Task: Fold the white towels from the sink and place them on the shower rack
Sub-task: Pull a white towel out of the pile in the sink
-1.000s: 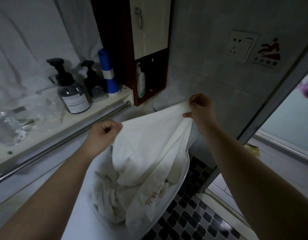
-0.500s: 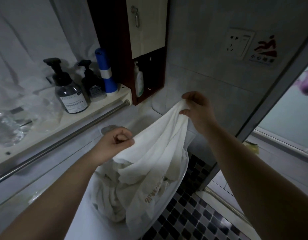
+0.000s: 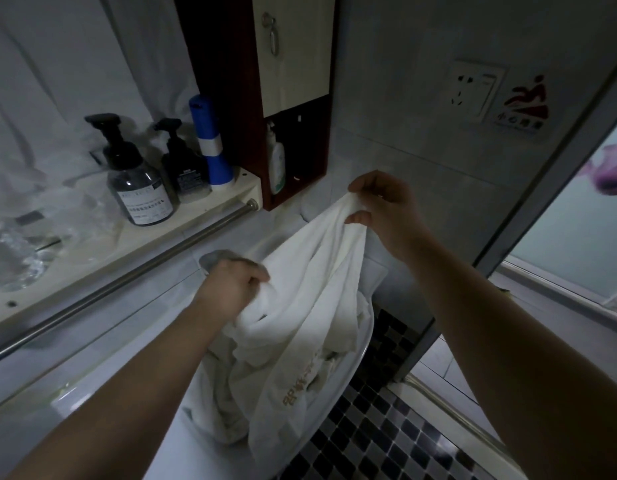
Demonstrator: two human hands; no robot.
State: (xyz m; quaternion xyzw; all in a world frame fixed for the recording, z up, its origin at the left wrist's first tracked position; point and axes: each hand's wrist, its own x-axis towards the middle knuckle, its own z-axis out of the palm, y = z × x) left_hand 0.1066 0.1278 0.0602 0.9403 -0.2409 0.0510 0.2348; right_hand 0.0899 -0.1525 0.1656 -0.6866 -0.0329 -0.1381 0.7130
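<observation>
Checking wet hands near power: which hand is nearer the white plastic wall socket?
Right. The right hand, pinching the white cloth towel, is below-left of the white plastic wall socket; the left hand grips the towel lower and farther left.

A bathroom, plainly: a white sink, pump bottles on a wall shelf above a steel towel bar, a slip-warning sign on the tiled wall, a mosaic floor and a frosted glass door.

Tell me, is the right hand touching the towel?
Touching. The head view shows the right hand pinching the towel at its top between thumb and fingers.
</observation>
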